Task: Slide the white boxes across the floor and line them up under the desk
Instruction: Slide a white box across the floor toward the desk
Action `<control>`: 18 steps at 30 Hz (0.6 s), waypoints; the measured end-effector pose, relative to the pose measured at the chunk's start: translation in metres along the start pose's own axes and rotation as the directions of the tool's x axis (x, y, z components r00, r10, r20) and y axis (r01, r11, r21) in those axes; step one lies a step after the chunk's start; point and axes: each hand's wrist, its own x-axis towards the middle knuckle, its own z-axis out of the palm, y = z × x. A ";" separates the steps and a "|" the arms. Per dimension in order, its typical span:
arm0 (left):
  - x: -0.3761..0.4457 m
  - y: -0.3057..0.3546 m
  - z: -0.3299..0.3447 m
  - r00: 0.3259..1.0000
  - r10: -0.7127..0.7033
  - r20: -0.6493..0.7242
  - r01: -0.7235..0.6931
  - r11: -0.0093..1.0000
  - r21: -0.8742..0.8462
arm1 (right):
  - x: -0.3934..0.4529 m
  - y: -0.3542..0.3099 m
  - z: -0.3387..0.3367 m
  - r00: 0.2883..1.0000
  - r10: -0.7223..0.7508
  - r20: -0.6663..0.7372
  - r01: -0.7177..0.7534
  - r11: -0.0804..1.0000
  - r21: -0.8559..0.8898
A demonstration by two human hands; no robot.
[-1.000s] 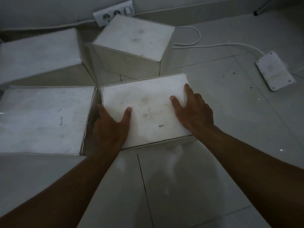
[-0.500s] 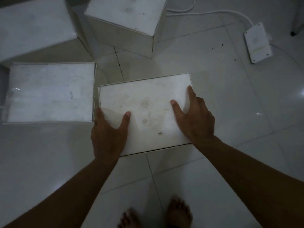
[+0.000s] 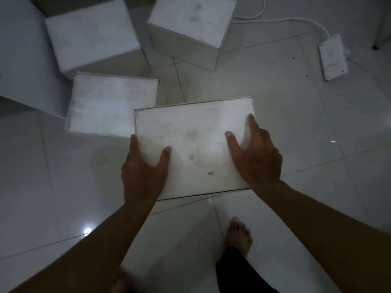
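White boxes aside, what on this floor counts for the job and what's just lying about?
Job:
- held box, gripped by left hand and right hand
- box beside it
- rear left box
- rear right box

Lying about:
- white power adapter
- its cable

At the frame's centre sits the nearest box [image 3: 190,144], with the left hand [image 3: 143,174] on its lower left corner and the right hand [image 3: 256,159] on its right edge. A second box [image 3: 110,102] lies just beside it to the left. Two more boxes stand at upper left [image 3: 91,34] and upper centre [image 3: 190,20]. A power adapter [image 3: 333,58] lies upper right, a bare foot [image 3: 240,235] below the nearest box
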 end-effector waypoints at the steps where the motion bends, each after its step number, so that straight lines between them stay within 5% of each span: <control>1: -0.002 -0.003 -0.003 1.000 0.004 -0.002 -0.004 1.000 -0.006 | -0.004 -0.003 -0.002 1.000 0.014 0.007 -0.014 1.000 0.007; 12: -0.022 -0.096 -0.126 0.994 0.104 0.025 -0.104 0.994 0.027 | -0.138 -0.098 0.005 0.991 0.130 -0.010 -0.128 0.987 0.099; 18: -0.018 -0.149 -0.195 0.997 0.071 -0.007 -0.070 0.996 0.060 | -0.185 -0.164 0.027 0.998 0.065 0.005 -0.065 0.988 0.139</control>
